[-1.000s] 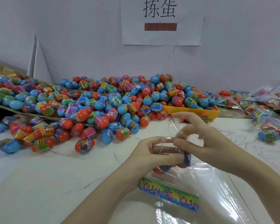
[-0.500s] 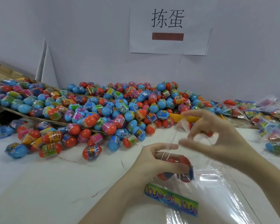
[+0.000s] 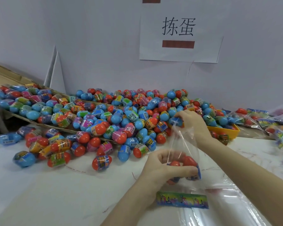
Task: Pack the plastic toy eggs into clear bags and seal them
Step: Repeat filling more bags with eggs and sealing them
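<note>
- Table (image 3: 59,196) – white top, faint red scuffs; everything below is placed relative to the egg pile.
- Wall (image 3: 91,38) behind the pile, pale; white paper sign (image 3: 180,35) taped above the pile's right half, two black characters over a dark red bar.
- Egg pile (image 3: 104,118) – blue and red plastic eggs in printed shrink wrap, heaped across the table's back and spilling toward the front-left.
- Cardboard (image 3: 8,75) under the pile's left end, tilted down toward the table.
- Stack of flat clear bags (image 3: 222,207) in front of the pile, at the lower right; colourful printed strip (image 3: 181,199) across its near-left edge.
- Packed bags (image 3: 258,123) right of the pile, near the wall.
- Yellow tray (image 3: 225,130) at the pile's right edge, eggs in it.
- Bag (image 3: 182,149) – clear, held upright in front of the pile's right side; red eggs (image 3: 188,160) sit in its bottom.
- Left hand (image 3: 163,167) in front of the pile, fingers and thumb curled round the bag's lower part and the eggs inside.
- Right hand (image 3: 191,123) at the pile's right front edge, above the bag's mouth – fingers curled over a blue egg (image 3: 176,121), gripping it.
</note>
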Tool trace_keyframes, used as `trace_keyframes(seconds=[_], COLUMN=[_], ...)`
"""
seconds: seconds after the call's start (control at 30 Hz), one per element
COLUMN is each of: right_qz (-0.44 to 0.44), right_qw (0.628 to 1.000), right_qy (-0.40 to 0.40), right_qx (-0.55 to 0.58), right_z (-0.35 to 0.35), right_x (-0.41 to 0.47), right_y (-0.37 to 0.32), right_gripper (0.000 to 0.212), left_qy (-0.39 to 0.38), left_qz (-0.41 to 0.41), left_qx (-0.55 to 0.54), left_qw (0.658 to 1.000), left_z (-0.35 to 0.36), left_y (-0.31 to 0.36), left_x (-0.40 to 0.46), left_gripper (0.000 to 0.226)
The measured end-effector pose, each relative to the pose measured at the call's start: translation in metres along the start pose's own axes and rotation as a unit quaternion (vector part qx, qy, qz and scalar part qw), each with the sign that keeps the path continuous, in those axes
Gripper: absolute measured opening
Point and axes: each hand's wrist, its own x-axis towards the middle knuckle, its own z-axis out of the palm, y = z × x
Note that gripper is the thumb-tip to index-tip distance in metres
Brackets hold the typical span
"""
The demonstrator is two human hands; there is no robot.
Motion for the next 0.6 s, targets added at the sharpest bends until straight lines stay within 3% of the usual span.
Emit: trace_keyframes(seconds=[0.07,0.13,0.23,0.3,0.33,0.43,0.53,0.6], right_qz=[0.025,0.132,0.244,0.216,0.190,0.132,0.111,0.108], right_qw=[0.995,0.962,0.851,0.773,0.755,0.798,0.868,0.887], right_qy=[0.060,0.117,0.132,0.084,0.061,0.029,0.036,0.046], right_qx=[0.075,0.210,0.446,0.591,0.625,0.587,0.483,0.446], right_z=[-0.007,-0.027,-0.062,-0.086,-0.096,-0.113,-0.112,-0.111], right_x=[-0.006,-0.011,-0.024,-0.042,-0.053,-0.078,-0.091,-0.095], right_y=[0.001,0.000,0.001,-0.004,-0.007,-0.020,-0.025,-0.026], right_gripper=[0.040,0.036,0.031,0.034,0.039,0.048,0.041,0.032], left_qy=[-0.005,-0.016,-0.019,-0.019,-0.025,-0.048,-0.051,-0.048], left_qz=[0.008,0.014,0.020,0.028,0.030,0.042,0.065,0.075], left_qx=[-0.017,-0.028,-0.031,-0.030,-0.026,-0.009,-0.003,0.014], left_qw=[1.000,0.999,0.999,0.999,0.999,0.998,0.997,0.996], left_z=[0.001,0.000,0.002,0.005,0.007,0.012,0.016,0.017], left_y=[0.001,0.001,0.000,-0.001,-0.001,-0.001,0.000,0.000], left_x=[0.000,0.000,-0.001,-0.002,-0.003,-0.006,-0.009,-0.009], left_gripper=[0.053,0.059,0.061,0.052,0.047,0.034,0.039,0.041])
